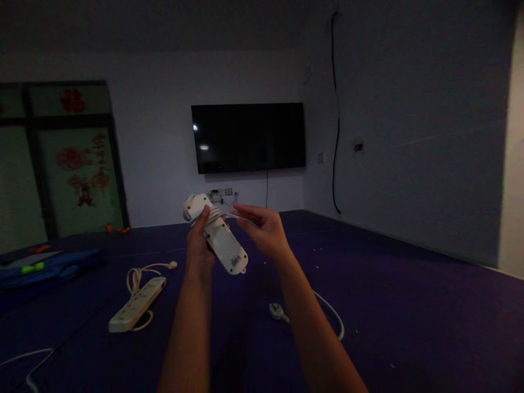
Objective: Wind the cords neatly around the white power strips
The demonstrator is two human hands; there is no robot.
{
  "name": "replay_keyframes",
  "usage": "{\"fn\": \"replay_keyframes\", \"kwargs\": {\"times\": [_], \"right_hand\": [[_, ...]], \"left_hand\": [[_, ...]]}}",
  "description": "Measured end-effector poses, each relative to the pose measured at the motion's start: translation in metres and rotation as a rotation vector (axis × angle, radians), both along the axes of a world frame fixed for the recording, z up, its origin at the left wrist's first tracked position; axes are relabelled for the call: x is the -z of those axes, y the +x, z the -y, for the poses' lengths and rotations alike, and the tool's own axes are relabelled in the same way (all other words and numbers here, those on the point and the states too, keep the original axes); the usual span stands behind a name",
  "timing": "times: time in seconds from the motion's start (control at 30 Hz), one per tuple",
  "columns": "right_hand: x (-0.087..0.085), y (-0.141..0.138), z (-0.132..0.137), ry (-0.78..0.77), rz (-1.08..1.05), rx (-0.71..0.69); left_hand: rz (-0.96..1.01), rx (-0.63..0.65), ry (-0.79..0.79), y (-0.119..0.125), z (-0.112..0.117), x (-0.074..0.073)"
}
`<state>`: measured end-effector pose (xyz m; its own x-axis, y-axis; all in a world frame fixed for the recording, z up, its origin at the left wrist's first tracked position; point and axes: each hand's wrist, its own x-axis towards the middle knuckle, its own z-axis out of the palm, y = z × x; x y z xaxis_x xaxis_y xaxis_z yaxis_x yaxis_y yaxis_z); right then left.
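Observation:
My left hand [199,243] is closed around a white power strip [223,245], held up at chest height with its far end tilted away to the left. Its white cord [208,216] is wound a few turns around the far end. My right hand [264,232] is beside the strip on the right, fingers loosely curled, pinching the cord where it leaves the coil. The cord hangs down behind my right forearm to a white plug [277,311] lying on the dark purple floor [409,305].
A second white power strip [137,304] with a looped cord lies on the floor to the left. A blue bag [53,267] sits at far left. A black television [249,137] hangs on the far wall above wall sockets [223,192]. Another white cord [28,363] crosses the bottom left.

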<state>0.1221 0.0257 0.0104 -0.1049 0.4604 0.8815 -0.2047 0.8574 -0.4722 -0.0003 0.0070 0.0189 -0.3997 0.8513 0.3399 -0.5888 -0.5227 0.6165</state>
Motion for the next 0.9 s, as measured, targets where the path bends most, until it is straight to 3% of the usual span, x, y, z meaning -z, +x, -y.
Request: {"fn": "replay_keyframes", "kwargs": {"times": [0.2, 0.47, 0.6, 0.7, 0.8, 0.9], "right_hand": [[0.002, 0.015, -0.021, -0.113, -0.036, 0.140], [0.031, 0.005, -0.062, -0.276, 0.285, 0.206], [0.042, -0.009, -0.067, -0.238, 0.471, 0.295], [0.038, -0.012, -0.063, -0.226, 0.352, 0.332], [0.027, -0.010, -0.052, -0.231, 0.123, 0.262], [0.018, -0.007, -0.039, -0.176, 0.090, 0.068]], "left_hand": [[-0.027, 0.010, -0.007, -0.006, 0.005, -0.002], [-0.038, -0.006, 0.044, -0.006, 0.004, -0.002], [-0.098, -0.064, -0.054, -0.004, 0.003, -0.001], [-0.114, -0.099, -0.103, -0.004, 0.002, -0.001], [-0.146, -0.046, -0.131, -0.005, 0.002, 0.000], [-0.189, 0.029, -0.114, -0.006, 0.002, 0.001]]}}
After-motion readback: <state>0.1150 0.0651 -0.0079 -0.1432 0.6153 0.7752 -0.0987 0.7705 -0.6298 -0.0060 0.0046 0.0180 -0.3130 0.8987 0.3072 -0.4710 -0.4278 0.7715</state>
